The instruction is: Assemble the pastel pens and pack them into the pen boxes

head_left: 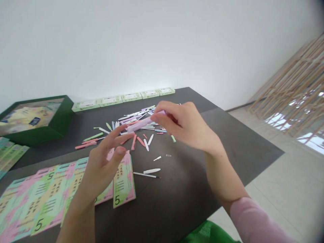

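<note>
A light purple pen (139,125) is pinched between the thumb and fingers of my right hand (187,126), raised over the table and pointing left. Its far end reaches the fingertips of my left hand (105,162), whose fingers are spread apart; whether they touch the pen I cannot tell. Behind the pen lies a loose pile of pen parts (131,116) in white, purple, pink and green. Nearer to me are a white pen barrel (152,171), a thin refill (146,175) with a dark tip and a small white piece (157,158).
Colourful booklets (124,189) overlap along the table's near left. A green box (54,125) with yellow packaging stands at the back left. Several flat pale green boxes (108,101) line the wall. The dark table (187,202) ends at the right, beside a wooden lattice (293,81).
</note>
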A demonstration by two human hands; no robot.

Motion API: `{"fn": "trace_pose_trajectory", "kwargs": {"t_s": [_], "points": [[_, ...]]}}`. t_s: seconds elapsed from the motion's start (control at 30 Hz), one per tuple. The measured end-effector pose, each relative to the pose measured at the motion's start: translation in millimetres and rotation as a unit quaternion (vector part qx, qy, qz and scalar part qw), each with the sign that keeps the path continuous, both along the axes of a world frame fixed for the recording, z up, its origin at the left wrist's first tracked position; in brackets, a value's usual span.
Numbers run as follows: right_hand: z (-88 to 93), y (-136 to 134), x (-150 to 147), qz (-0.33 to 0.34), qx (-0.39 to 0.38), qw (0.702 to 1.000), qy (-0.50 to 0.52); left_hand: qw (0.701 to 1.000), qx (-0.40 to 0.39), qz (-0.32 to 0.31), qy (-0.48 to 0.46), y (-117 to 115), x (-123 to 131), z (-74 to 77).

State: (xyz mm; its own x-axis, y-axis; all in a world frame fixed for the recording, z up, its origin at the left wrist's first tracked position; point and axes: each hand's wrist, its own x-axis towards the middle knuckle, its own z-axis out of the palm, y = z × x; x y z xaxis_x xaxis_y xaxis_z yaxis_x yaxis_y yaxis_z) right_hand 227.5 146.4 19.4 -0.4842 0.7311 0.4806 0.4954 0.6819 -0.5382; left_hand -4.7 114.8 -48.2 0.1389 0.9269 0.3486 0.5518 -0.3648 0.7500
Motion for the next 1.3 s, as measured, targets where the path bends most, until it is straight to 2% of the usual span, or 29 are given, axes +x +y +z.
{"fn": "trace_pose_trajectory", "kwargs": {"t_s": [0.07, 0.17, 0.27, 0.4, 0.53, 0.73, 0.83, 0.93, 1.03, 1.13, 1.23, 1.3], "points": [[6.8, 3.6, -1.2, -0.006, 0.027, 0.994, -0.106, 0.998, 0.004, -0.011, -0.066, 4.8, -4.0, -3.6], [6.1, 11.5, -6.0, 0.031, 0.036, 0.964, -0.26, 0.994, 0.011, 0.003, -0.11, 6.9, -7.6, -4.7], [1.0, 16.1, -9.4, -0.008, 0.05, 0.951, -0.305, 0.995, 0.01, 0.012, -0.094, 6.2, -7.3, -2.8], [-3.3, 22.3, -11.5, 0.066, 0.015, 0.944, -0.322, 0.999, -0.027, 0.003, -0.044, 10.1, -2.4, -4.4], [3.4, 33.8, -14.8, 0.081, -0.009, 0.949, -0.306, 0.996, -0.084, -0.026, -0.031, 19.3, 3.0, -12.9], [18.4, 43.7, -26.4, 0.184, -0.064, 0.948, -0.252, 0.991, -0.112, -0.07, -0.002, 23.7, 10.6, -14.6], [16.7, 45.8, -31.7, 0.199, -0.077, 0.953, -0.214, 0.986, -0.124, -0.102, -0.037, 21.4, 12.9, -8.8], [11.9, 47.3, -33.5, 0.191, -0.079, 0.966, -0.154, 0.984, -0.121, -0.105, -0.074, 19.0, 14.2, -3.8], [6.8, 47.4, -31.0, 0.182, -0.135, 0.971, -0.079, 0.982, -0.128, -0.097, -0.099, 17.8, 15.4, -2.7], [0.3, 46.0, -25.4, 0.175, -0.189, 0.966, -0.014, 0.99, -0.102, -0.084, -0.051, 18.1, 16.7, -5.4], [-10.4, 43.4, -20.4, 0.16, -0.201, 0.966, 0.029, 0.997, -0.033, -0.016, 0.068, 19.3, 17.4, -11.5], [-20.5, 41.1, -19.8, 0.167, -0.223, 0.958, 0.062, 0.988, 0.022, 0.03, 0.152, 20.4, 16.8, -16.2]]}}
